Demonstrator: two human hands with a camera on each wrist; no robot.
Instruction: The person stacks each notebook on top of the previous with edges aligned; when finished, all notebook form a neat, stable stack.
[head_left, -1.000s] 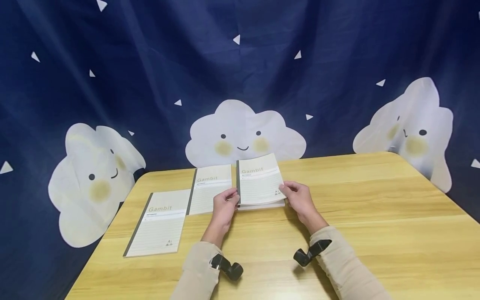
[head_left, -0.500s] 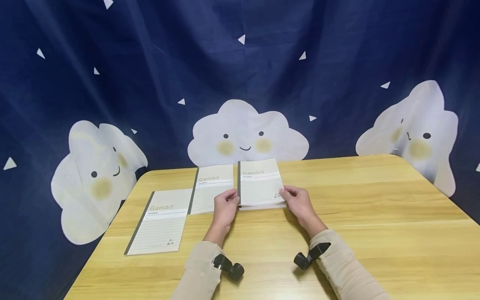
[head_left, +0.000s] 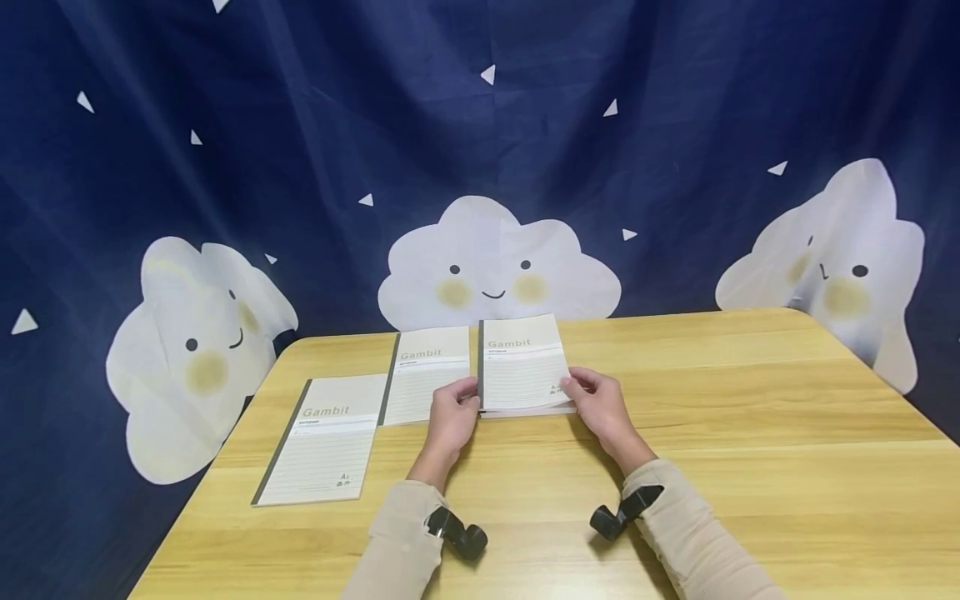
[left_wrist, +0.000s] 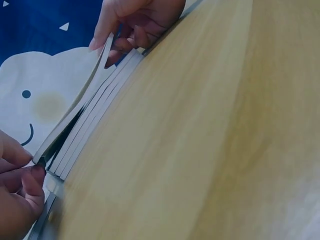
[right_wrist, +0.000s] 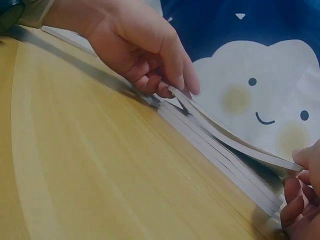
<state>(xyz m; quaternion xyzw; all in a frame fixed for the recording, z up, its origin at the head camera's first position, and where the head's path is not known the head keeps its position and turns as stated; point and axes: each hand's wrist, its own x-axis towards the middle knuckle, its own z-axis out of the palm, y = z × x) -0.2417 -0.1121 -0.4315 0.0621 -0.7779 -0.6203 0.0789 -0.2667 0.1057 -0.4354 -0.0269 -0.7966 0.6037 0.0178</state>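
Both hands hold a cream notebook [head_left: 523,367] with a dark spine and "Gambit" on its cover, by its two near corners. My left hand [head_left: 453,417] pinches the spine-side corner; my right hand [head_left: 602,408] pinches the other, thumb on the cover. Under it lies a stack of several notebooks [left_wrist: 97,117], their edges roughly lined up. In the right wrist view the held notebook [right_wrist: 235,145] sags in the middle toward the stack, both its near corners raised above it. A second notebook [head_left: 427,375] lies flat just left of the stack.
A third notebook [head_left: 322,442] lies flat further left and nearer, its corner close to the second one. All rest on a wood-grain table [head_left: 750,433]. Behind its far edge hangs a dark blue curtain [head_left: 420,100] printed with white clouds.
The far end of the held notebook has come down a little toward the stack. Both hands keep their pinch on its corners and have barely moved. The head view has shifted slightly.
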